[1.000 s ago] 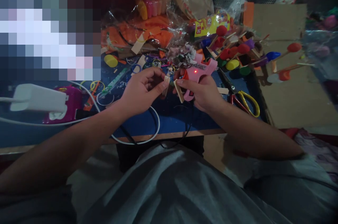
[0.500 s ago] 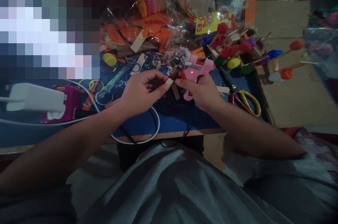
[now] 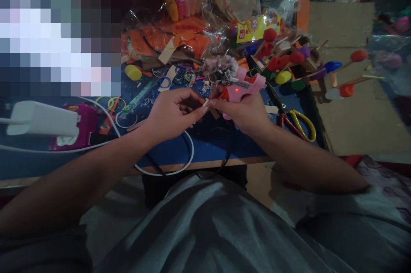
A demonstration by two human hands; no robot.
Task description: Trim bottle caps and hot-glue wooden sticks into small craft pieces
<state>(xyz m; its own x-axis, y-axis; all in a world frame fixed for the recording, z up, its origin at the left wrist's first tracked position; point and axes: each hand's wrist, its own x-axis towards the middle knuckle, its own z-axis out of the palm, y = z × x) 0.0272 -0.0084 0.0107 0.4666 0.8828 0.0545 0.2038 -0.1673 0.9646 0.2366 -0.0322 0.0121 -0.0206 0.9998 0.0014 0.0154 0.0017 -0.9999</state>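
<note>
My left hand (image 3: 175,110) is closed, thumb and fingers pinching small pale wooden stick pieces (image 3: 206,103). My right hand (image 3: 248,112) is wrapped round a pink glue gun (image 3: 244,86) with a small red light lit on its side. The right thumb and fingertips reach to the stick pieces and appear to touch them, near the gun's orange nozzle end. A few brownish sticks (image 3: 214,112) show just under the fingertips. The gun's trigger is mostly hidden behind my right hand.
Scissors (image 3: 302,125) with red and yellow handles lie to the right. Behind them is a heap of colourful clay-tipped sticks (image 3: 290,58), beside cardboard (image 3: 359,114). A white charger (image 3: 45,118) sits in a magenta socket block (image 3: 85,123) at left. White cable (image 3: 193,148) loops near the table edge.
The glue gun has tilted and shifted slightly right. My right thumb and fingertips have moved left onto the stick pieces, and the two hands are now closer together.
</note>
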